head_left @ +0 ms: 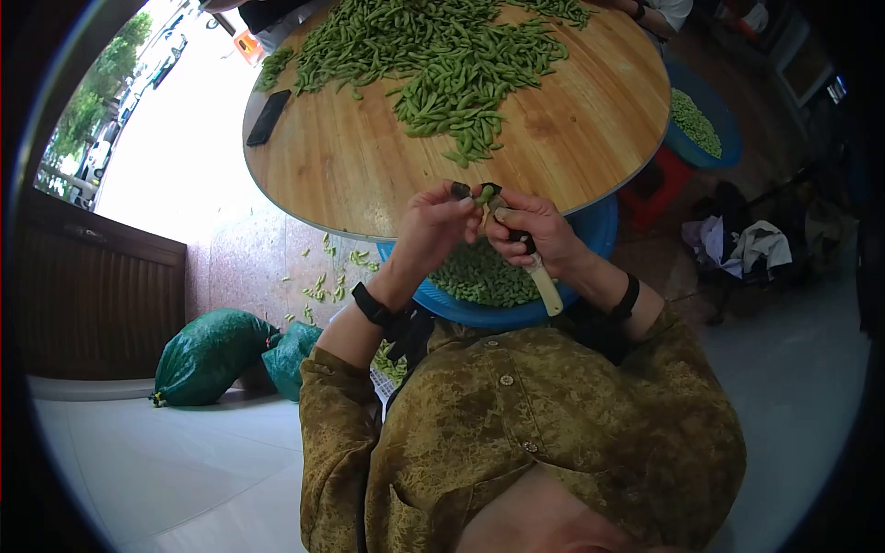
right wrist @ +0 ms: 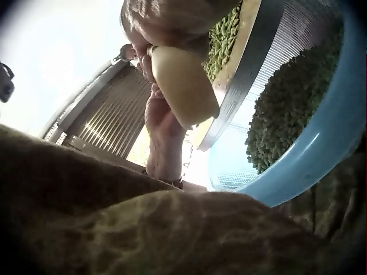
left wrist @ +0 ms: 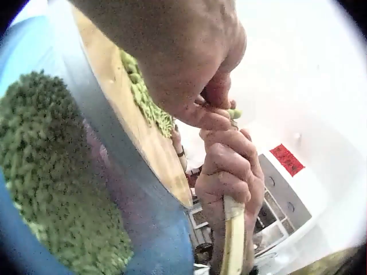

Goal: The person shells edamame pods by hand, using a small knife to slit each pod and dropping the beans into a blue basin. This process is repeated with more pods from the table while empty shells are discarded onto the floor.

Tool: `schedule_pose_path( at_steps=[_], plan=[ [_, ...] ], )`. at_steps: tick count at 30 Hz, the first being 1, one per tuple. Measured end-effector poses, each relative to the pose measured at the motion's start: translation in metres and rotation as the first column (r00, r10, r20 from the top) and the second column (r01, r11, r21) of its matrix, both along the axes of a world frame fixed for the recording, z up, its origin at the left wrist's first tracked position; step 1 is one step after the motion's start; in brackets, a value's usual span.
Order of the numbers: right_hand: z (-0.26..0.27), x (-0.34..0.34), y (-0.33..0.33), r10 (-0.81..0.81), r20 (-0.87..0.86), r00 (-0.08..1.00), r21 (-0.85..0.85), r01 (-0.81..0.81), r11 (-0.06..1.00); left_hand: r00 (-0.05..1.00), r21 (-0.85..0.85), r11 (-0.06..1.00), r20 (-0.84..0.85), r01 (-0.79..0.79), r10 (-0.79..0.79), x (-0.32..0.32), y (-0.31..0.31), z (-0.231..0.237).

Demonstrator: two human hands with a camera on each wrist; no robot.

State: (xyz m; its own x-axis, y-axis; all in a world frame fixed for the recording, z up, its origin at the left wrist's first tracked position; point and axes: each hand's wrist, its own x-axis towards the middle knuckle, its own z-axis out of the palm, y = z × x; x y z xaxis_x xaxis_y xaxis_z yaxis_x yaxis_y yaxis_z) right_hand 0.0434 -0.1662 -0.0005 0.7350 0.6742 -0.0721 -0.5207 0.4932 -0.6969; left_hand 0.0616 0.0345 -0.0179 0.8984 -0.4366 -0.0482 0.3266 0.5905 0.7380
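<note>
Above the blue basin [head_left: 604,230], at the table's near edge, both hands meet around a green soybean pod [head_left: 487,194]. The left hand [head_left: 433,226] pinches the pod between thumb and fingertips. Curled fingers of the right hand [head_left: 539,235] grip a tool with a cream handle [head_left: 549,293]; its working end is hidden among the fingers, so I cannot tell its kind. In the left wrist view the handle [left wrist: 234,240] points down out of the right fist [left wrist: 229,172]. Dark coverings sit on some fingertips. Shelled green beans [head_left: 489,276] fill much of the basin below.
A heap of soybean pods [head_left: 442,64] covers the far part of the round wooden table [head_left: 572,138], with a black phone-like slab [head_left: 268,118] at left. Another blue basin [head_left: 728,124] holds beans at right. Green sacks [head_left: 212,355] and scattered pods [head_left: 318,290] lie on the floor.
</note>
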Motion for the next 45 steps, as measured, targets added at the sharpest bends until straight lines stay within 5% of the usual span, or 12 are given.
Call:
schedule_pose_path(
  at_steps=[3,7,9,10,12,16,18,24,28,32,34,45],
  plan=[
    [-0.002,0.005,-0.004,0.075,-0.054,0.996,0.066,-0.071,0.995,0.959,-0.308,0.925,-0.105,0.221,-0.264,0.003,0.003,-0.007],
    [-0.003,0.007,-0.007,0.096,-0.173,0.980,0.140,-0.072,0.988,0.975,-0.200,0.974,-0.169,0.109,-0.144,-0.001,-0.004,-0.003],
    [-0.006,0.007,-0.009,0.103,-0.185,0.977,0.127,-0.080,0.989,0.958,0.448,0.876,0.281,-0.179,0.052,-0.005,-0.005,0.006],
    [-0.009,0.007,-0.009,0.110,-0.194,0.975,0.114,-0.088,0.990,0.959,0.449,0.876,0.279,-0.178,0.051,-0.008,-0.007,0.012],
    [-0.016,0.007,-0.008,0.129,-0.237,0.963,0.145,-0.096,0.985,0.522,0.525,0.414,0.843,-0.744,-0.130,-0.015,-0.011,0.021],
    [-0.015,0.006,-0.008,0.163,-0.245,0.956,0.227,-0.106,0.968,0.557,0.570,0.415,0.813,-0.709,-0.167,-0.013,-0.005,0.018],
    [-0.011,0.004,-0.007,0.139,-0.221,0.965,0.198,-0.095,0.976,0.946,0.543,0.799,0.310,-0.259,0.096,-0.012,-0.008,0.023],
    [-0.011,0.004,-0.009,0.015,-0.005,1.000,-0.088,-0.015,0.996,0.993,0.237,0.966,-0.022,-0.104,0.113,-0.011,-0.011,0.014],
    [-0.001,0.002,-0.002,-0.132,0.486,0.864,-0.510,0.403,0.760,0.977,0.526,0.825,0.140,-0.209,0.158,-0.018,-0.019,0.011],
    [-0.013,0.008,0.007,-0.139,0.744,0.654,-0.444,0.638,0.629,0.946,0.640,0.704,0.287,-0.308,0.153,-0.029,-0.027,0.008],
    [-0.016,0.011,0.005,-0.005,0.937,0.349,-0.296,0.803,0.517,0.929,0.651,0.673,0.329,-0.353,0.169,-0.032,-0.029,0.004],
    [-0.022,0.009,0.006,0.158,0.923,0.352,-0.382,0.780,0.496,0.833,0.697,0.494,0.542,-0.520,0.112,-0.041,-0.033,-0.006]
  ],
)
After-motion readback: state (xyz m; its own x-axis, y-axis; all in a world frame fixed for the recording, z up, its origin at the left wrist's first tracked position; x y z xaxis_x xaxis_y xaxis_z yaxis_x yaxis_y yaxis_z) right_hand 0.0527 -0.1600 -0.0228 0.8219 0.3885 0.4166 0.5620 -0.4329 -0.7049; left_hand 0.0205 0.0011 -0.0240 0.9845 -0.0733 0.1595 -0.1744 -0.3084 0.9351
